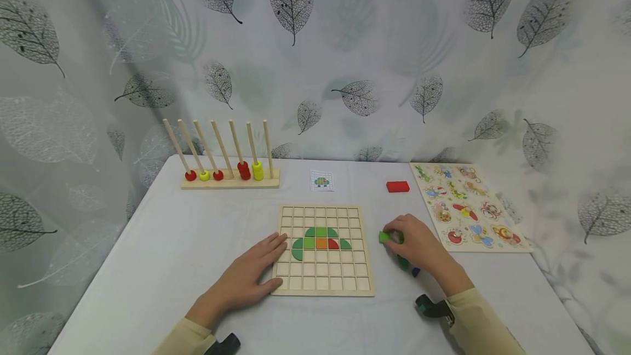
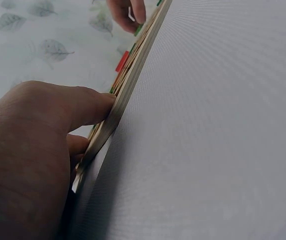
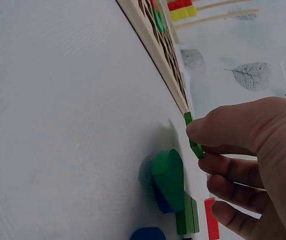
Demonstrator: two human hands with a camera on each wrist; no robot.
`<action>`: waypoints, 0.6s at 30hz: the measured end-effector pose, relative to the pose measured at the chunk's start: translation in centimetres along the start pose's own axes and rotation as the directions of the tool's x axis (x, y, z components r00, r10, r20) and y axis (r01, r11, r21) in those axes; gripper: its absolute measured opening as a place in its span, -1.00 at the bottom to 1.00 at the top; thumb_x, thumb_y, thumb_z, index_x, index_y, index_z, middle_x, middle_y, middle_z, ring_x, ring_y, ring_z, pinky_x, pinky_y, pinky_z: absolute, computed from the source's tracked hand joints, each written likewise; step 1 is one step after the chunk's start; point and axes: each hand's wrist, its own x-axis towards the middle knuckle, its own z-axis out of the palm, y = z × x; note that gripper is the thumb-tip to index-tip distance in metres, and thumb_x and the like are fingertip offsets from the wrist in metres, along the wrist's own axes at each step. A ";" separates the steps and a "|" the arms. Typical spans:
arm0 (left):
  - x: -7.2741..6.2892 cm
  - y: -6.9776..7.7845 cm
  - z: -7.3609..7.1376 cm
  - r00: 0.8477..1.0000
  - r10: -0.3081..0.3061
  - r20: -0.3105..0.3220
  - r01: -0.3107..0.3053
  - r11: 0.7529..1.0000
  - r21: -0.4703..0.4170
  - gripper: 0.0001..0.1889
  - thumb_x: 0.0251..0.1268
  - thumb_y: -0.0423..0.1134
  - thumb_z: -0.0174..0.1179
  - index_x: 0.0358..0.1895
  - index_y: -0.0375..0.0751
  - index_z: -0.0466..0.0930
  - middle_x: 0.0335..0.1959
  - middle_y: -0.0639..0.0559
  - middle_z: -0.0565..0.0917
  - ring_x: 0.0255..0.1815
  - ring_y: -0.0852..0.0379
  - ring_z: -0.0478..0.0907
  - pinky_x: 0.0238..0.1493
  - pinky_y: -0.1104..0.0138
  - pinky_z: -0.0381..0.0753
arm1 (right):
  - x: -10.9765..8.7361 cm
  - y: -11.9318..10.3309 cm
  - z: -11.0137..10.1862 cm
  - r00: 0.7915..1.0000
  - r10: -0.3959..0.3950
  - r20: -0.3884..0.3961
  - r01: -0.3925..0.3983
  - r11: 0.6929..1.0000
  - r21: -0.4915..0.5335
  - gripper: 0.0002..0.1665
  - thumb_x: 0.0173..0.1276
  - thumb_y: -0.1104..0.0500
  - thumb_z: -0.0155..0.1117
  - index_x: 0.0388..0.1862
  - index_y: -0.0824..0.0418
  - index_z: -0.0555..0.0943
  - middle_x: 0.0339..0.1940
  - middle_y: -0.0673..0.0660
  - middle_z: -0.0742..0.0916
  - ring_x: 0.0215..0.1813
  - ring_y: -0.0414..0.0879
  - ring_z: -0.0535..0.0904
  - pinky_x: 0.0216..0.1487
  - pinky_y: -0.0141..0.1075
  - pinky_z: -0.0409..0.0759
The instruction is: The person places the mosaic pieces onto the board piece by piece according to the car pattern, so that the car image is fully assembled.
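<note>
The right hand (image 1: pixel 419 242) pinches one green tile (image 3: pixel 196 149) narrowly; the one board (image 1: pixel 322 292) lies just left of this grip, nearer the left hand (image 1: pixel 246 273), which rests on its edge. Nine pieces (image 1: pixel 321 243) sit in it; loose pieces (image 1: pixel 402 262) by the right hand overlap, uncounted. Farther off: one card (image 1: pixel 322 181), one red block (image 1: pixel 397 187), one rack (image 1: pixel 229 184), one picture board (image 1: pixel 477 221).

- Grid board (image 1: pixel 322 292): pale matt wood
- Held green piece (image 1: pixel 383 237): smooth, painted-looking
- Peg stand (image 1: pixel 230 184): bare matt wood
- Table cover (image 1: pixel 148 267): matt cloth
- Small card (image 1: pixel 322 182): paper
</note>
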 end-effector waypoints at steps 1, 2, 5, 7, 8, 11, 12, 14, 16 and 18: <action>0.0 0.0 0.0 1.000 0.001 -0.001 -0.001 1.000 0.000 -0.19 0.46 0.04 0.32 0.66 -0.26 0.35 0.73 0.01 0.27 0.74 -0.06 0.12 0.61 -0.10 0.29 | 0.0 0.0 -0.1 1.000 0.000 -0.004 0.000 1.000 0.002 -0.74 0.34 0.18 0.62 -0.01 0.14 0.83 -0.05 0.03 0.77 0.01 0.00 0.61 0.12 0.02 0.69; 0.0 0.0 0.0 1.000 0.003 -0.002 -0.003 1.000 0.001 -0.19 0.46 0.04 0.32 0.66 -0.26 0.35 0.73 0.00 0.27 0.74 -0.06 0.12 0.61 -0.10 0.29 | 0.0 0.0 -0.2 1.000 -0.004 -0.009 0.004 1.000 0.006 -0.74 0.34 0.18 0.62 -0.01 0.14 0.82 -0.05 0.02 0.77 0.01 0.00 0.61 0.11 0.03 0.69; 0.1 0.1 0.0 1.000 0.007 -0.005 -0.007 1.000 0.001 -0.19 0.46 0.03 0.33 0.66 -0.28 0.36 0.73 -0.01 0.27 0.74 -0.07 0.13 0.61 -0.10 0.29 | 0.0 -0.2 -0.5 1.000 -0.021 -0.018 0.021 1.000 0.014 -0.74 0.34 0.20 0.62 -0.01 0.13 0.82 -0.07 0.01 0.76 0.01 0.01 0.62 0.09 0.03 0.69; 0.1 0.1 0.0 1.000 0.009 -0.007 -0.009 1.000 0.002 -0.19 0.46 0.03 0.33 0.66 -0.28 0.36 0.73 -0.01 0.27 0.74 -0.08 0.14 0.60 -0.10 0.29 | 0.0 -0.2 -0.6 0.999 -0.024 -0.022 0.025 1.000 0.017 -0.74 0.34 0.21 0.62 0.00 0.13 0.82 -0.08 -0.01 0.75 0.01 0.01 0.62 0.09 0.02 0.70; 0.1 0.1 0.0 1.000 0.010 -0.007 -0.010 1.000 0.003 -0.19 0.46 0.03 0.33 0.66 -0.28 0.36 0.73 -0.01 0.27 0.74 -0.08 0.14 0.60 -0.10 0.29 | -0.1 -0.3 -0.6 0.999 -0.025 -0.024 0.025 1.000 0.019 -0.73 0.34 0.21 0.62 0.00 0.13 0.82 -0.08 -0.01 0.75 0.01 0.01 0.63 0.09 0.02 0.70; 0.0 0.0 0.0 1.000 0.009 -0.006 -0.009 1.000 0.002 -0.19 0.47 0.03 0.32 0.66 -0.27 0.36 0.73 0.00 0.27 0.74 -0.07 0.13 0.60 -0.10 0.30 | 0.0 -0.4 -0.7 0.999 -0.031 -0.026 0.032 0.999 0.018 -0.72 0.33 0.21 0.62 0.01 0.12 0.82 -0.10 -0.04 0.75 -0.02 -0.02 0.64 0.05 -0.02 0.71; 0.0 0.0 0.0 1.000 0.008 -0.005 -0.008 1.000 0.003 -0.19 0.47 0.04 0.32 0.66 -0.27 0.36 0.73 0.01 0.27 0.74 -0.07 0.13 0.60 -0.10 0.30 | 0.0 -0.5 -0.7 0.999 -0.034 -0.028 0.035 0.999 0.018 -0.72 0.33 0.21 0.63 0.01 0.12 0.82 -0.10 -0.05 0.74 -0.03 -0.03 0.64 0.03 -0.04 0.71; 0.0 0.0 0.0 1.000 0.005 -0.003 -0.005 1.000 0.004 -0.19 0.47 0.05 0.31 0.66 -0.26 0.35 0.73 0.01 0.26 0.74 -0.07 0.13 0.60 -0.10 0.30 | 0.0 -0.6 -0.8 0.999 -0.039 -0.030 0.040 0.999 0.018 -0.71 0.32 0.21 0.64 0.00 0.12 0.82 -0.12 -0.07 0.74 -0.07 -0.07 0.64 -0.01 -0.08 0.72; 0.0 0.0 0.0 1.000 0.003 -0.001 -0.003 1.000 0.005 -0.19 0.48 0.05 0.31 0.66 -0.26 0.35 0.74 0.02 0.25 0.74 -0.06 0.12 0.60 -0.10 0.30 | 0.0 -0.8 -0.9 0.998 -0.045 -0.033 0.045 0.999 0.017 -0.71 0.31 0.21 0.65 0.00 0.10 0.82 -0.14 -0.08 0.74 -0.11 -0.11 0.63 -0.05 -0.12 0.73; 0.0 0.0 0.0 1.000 0.002 -0.001 -0.002 1.000 0.003 -0.19 0.48 0.06 0.30 0.66 -0.26 0.35 0.74 0.02 0.25 0.74 -0.06 0.12 0.60 -0.11 0.30 | -0.1 -1.0 -0.9 0.998 -0.048 -0.036 0.049 0.999 0.020 -0.70 0.30 0.20 0.66 0.00 0.10 0.83 -0.14 -0.10 0.73 -0.12 -0.13 0.62 -0.06 -0.14 0.73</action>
